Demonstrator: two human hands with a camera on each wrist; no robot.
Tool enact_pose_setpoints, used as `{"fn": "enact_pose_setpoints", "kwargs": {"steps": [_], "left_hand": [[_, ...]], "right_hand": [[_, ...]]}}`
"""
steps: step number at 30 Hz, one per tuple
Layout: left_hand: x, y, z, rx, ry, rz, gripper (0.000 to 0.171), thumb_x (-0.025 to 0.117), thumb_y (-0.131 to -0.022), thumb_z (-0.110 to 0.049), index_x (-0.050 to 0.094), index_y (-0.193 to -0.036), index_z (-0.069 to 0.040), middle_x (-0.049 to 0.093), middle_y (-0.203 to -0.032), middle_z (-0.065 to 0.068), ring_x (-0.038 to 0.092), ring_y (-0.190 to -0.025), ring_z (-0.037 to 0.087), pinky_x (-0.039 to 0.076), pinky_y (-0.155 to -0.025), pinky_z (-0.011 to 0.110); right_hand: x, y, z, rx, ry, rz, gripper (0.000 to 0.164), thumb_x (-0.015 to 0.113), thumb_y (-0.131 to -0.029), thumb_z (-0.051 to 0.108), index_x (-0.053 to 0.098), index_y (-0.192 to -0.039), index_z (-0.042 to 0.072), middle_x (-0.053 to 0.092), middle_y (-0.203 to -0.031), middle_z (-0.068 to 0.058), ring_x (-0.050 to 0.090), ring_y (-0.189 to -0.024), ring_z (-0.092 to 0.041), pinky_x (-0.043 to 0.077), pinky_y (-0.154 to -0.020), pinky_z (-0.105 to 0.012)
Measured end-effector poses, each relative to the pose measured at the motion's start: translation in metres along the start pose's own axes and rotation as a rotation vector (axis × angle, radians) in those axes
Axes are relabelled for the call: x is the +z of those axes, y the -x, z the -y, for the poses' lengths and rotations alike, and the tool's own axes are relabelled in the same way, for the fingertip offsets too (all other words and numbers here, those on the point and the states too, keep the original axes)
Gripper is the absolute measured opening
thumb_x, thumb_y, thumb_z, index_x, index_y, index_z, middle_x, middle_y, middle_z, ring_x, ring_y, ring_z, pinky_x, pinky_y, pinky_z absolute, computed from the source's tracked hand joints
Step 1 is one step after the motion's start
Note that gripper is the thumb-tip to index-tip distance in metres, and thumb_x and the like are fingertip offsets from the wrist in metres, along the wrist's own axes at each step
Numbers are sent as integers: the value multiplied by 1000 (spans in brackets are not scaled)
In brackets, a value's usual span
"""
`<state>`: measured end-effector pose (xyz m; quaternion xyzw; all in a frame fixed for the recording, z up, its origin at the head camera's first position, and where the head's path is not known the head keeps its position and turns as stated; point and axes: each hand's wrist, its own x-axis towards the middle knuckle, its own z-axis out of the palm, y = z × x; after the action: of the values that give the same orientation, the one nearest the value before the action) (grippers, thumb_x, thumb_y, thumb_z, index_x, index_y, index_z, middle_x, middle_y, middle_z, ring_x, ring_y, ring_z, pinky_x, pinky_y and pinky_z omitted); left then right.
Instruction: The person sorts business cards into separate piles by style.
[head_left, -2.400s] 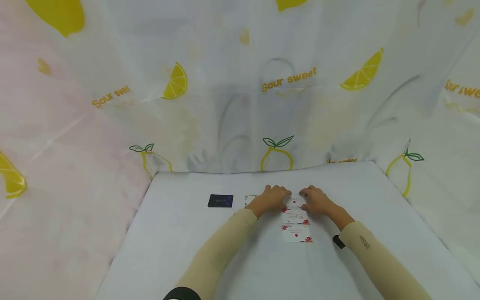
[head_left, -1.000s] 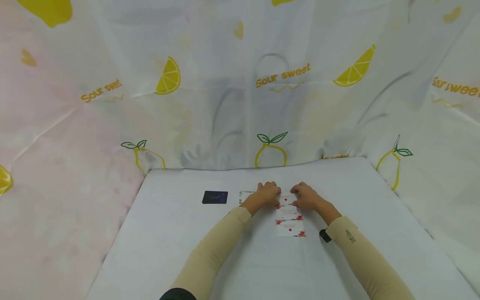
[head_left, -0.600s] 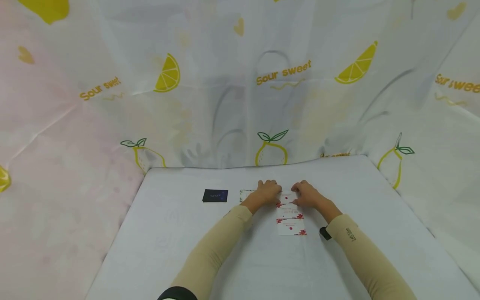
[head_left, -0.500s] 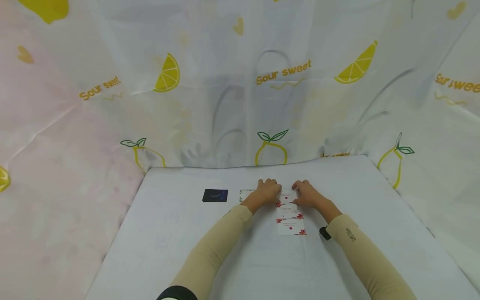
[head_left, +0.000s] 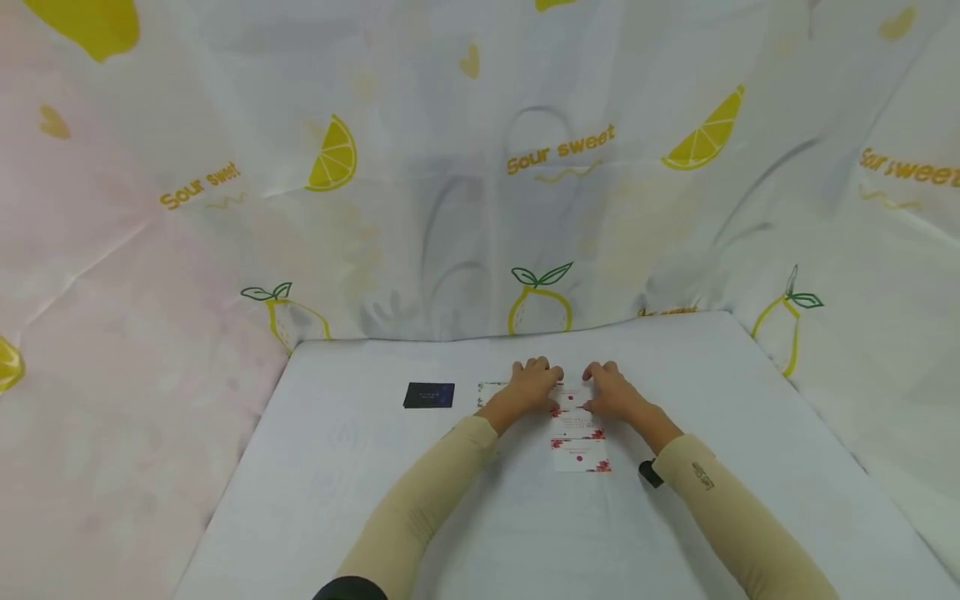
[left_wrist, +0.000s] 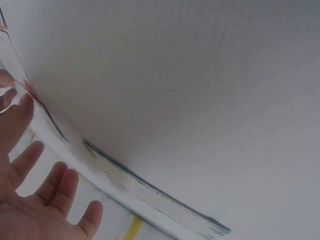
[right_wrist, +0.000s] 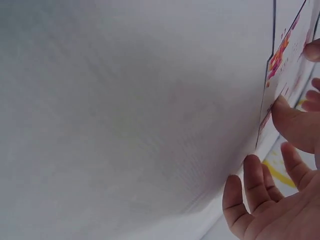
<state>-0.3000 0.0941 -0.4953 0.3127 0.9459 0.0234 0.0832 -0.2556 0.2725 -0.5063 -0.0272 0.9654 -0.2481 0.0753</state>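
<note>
Three white cards with red floral corners lie in a column on the white table: a far card (head_left: 573, 397), a middle card (head_left: 576, 424) and a near card (head_left: 581, 457). My left hand (head_left: 531, 386) is at the far card's left side, my right hand (head_left: 617, 393) at its right. In the left wrist view, that hand's thumb (left_wrist: 22, 112) meets a card edge while its other fingers spread loosely. The right thumb (right_wrist: 290, 120) touches a floral card (right_wrist: 287, 60) in the right wrist view, the other fingers lightly bent. Neither hand grips anything.
Left of my left hand lies a stack of white cards with green leaf print (head_left: 489, 392), partly covered by that hand. Further left is a black card stack (head_left: 429, 395). A lemon-print curtain (head_left: 465, 208) rises behind the table's far edge (head_left: 420, 341).
The head view has shifted slightly, and the hands have drawn a little apart since the earliest frame. Both stay beside the far card; the cards look unmoved on the table.
</note>
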Motion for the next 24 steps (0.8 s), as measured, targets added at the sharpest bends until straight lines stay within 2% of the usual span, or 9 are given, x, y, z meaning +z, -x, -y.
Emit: {"fn": "enact_pose_setpoints", "kwargs": {"steps": [5,9,14,19,24], "left_hand": [[-7,6,9,34,115,-36,50,66,-93,-45,55,-135,-22,52,-136,4,49,-127,23,39,-105,49],[-16,15,16,101,169,-32,60,60,-95,-51,47,-145,-20,45,-150,7,42,-140,25,38,-110,51],[-17,34,27,185,148,-16,76,50,-94,-63,26,-157,-28,20,-165,6,21,-152,26,23,-120,53],[-9,53,33,238,115,-9,74,31,-97,-70,7,-159,-39,-3,-168,6,3,-155,30,7,-120,61],[3,69,39,241,102,-3,70,24,-98,-70,2,-157,-42,-8,-168,6,3,-155,32,5,-119,63]], "right_hand": [[-4,10,0,-2,-49,-5,49,72,-88,11,45,-128,1,37,-133,-30,52,-104,-35,48,-93,-51],[-13,23,-2,-63,22,-70,59,73,-89,19,40,-135,0,29,-142,-34,51,-116,-46,46,-97,-59],[-19,38,-10,-157,140,-153,85,76,-86,28,28,-150,4,14,-155,-33,47,-126,-54,38,-97,-72],[-20,55,-24,-165,207,-146,96,75,-85,39,19,-156,8,5,-160,-31,36,-134,-56,34,-99,-74],[-15,71,-35,-182,234,-126,97,75,-84,44,19,-157,10,6,-160,-30,33,-135,-57,33,-99,-74]]}}
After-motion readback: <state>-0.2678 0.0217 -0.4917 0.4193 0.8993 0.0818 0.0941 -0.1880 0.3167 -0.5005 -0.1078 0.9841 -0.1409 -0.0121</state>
